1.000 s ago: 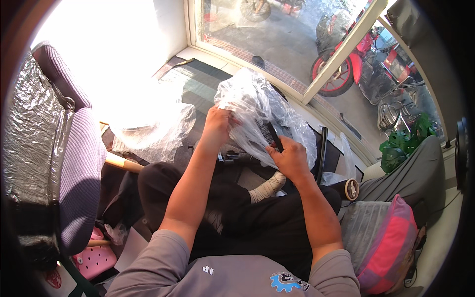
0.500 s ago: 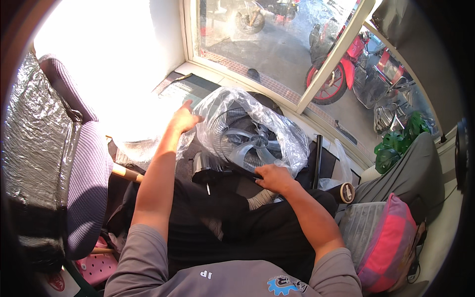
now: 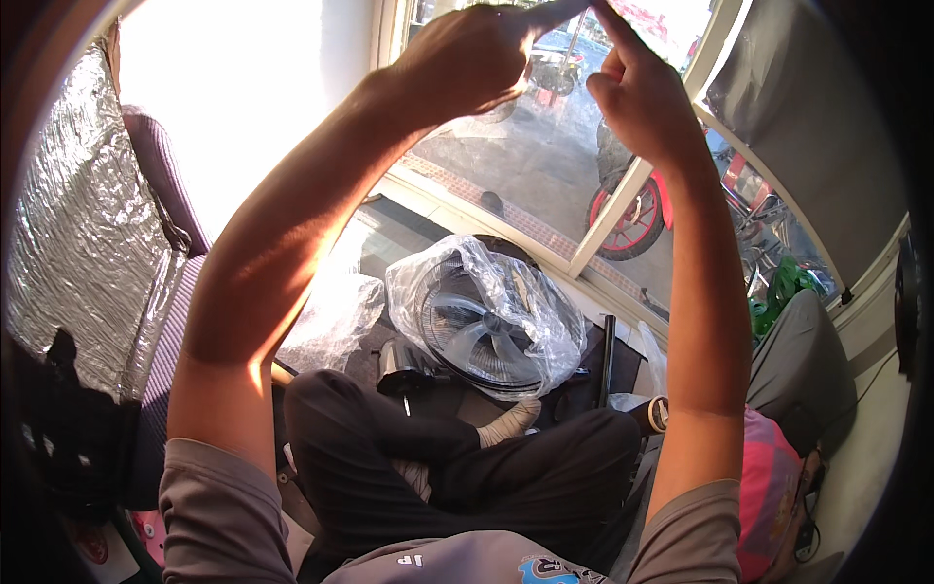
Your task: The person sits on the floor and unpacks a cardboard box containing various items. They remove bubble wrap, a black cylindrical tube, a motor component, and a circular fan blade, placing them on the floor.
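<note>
Both my hands are raised high in front of me with nothing held. My left hand (image 3: 474, 60) stretches its index finger to the right, its other fingers bent. My right hand (image 3: 647, 102) points its index finger upward, and the two fingertips come together at the top edge of the picture. Below them on the floor lies a round fan head (image 3: 494, 326) with grey blades and a black wire guard. A clear plastic bag (image 3: 550, 365) partly wraps it, and neither hand touches it. Beside the fan's near left stands a dark shiny cylindrical part (image 3: 399, 365).
Right of the fan are a black tube (image 3: 607, 358) and a brown tape roll (image 3: 659, 415). More clear plastic (image 3: 336, 316) lies at left, near a purple ribbed chair (image 3: 156, 175). A framed glass door (image 3: 467, 165) stands ahead, with a red-wheeled motorcycle (image 3: 664, 200) outside.
Both hands have let go of the bagged fan and lifted up and away, their index fingers brought together. The fan now lies flatter on the floor.
</note>
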`<state>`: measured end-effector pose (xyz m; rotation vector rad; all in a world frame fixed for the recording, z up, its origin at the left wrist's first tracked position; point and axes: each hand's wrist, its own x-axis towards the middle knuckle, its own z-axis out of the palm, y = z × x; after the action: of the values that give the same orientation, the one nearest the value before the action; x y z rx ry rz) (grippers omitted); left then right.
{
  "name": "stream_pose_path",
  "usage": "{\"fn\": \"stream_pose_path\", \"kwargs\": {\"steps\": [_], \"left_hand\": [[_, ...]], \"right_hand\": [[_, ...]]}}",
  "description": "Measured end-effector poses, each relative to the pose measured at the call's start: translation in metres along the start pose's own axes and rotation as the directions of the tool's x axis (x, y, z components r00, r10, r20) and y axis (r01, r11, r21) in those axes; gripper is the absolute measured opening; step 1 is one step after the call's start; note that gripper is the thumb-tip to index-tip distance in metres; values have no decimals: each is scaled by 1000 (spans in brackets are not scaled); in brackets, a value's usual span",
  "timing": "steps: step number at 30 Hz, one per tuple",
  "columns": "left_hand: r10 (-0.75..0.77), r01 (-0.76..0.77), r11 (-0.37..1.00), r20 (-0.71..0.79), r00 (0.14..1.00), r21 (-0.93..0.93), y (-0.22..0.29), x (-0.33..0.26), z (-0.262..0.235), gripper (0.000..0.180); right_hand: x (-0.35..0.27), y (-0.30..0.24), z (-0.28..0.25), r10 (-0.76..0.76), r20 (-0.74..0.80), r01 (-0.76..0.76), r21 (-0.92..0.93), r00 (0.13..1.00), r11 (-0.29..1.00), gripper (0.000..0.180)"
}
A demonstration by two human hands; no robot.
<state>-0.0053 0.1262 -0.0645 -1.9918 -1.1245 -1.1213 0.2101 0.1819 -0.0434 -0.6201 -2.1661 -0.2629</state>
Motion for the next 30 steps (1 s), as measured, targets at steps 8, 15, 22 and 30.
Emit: {"fn": "stream_pose_path", "kwargs": {"steps": [8, 15, 22, 30], "left_hand": [[-478, 498, 835, -139, 867, 233, -59, -70, -67, 54], [-310, 818, 570, 903, 297, -73, -48, -245, -17, 43], [-453, 861, 455, 892, 1, 230, -36, -346, 119, 48], [-466, 903, 409, 881, 82, 132, -32, -463, 212, 70]], "right_hand": [[-63, 86, -88, 265, -386, -346, -158, 884, 925, 71], [-228, 106, 8, 331, 889, -642, -56, 317, 764, 51], [-318, 9, 174, 181, 868, -646, 190, 462, 739, 55], [-404, -35, 263, 147, 826, -142, -82, 545, 986, 26]]}}
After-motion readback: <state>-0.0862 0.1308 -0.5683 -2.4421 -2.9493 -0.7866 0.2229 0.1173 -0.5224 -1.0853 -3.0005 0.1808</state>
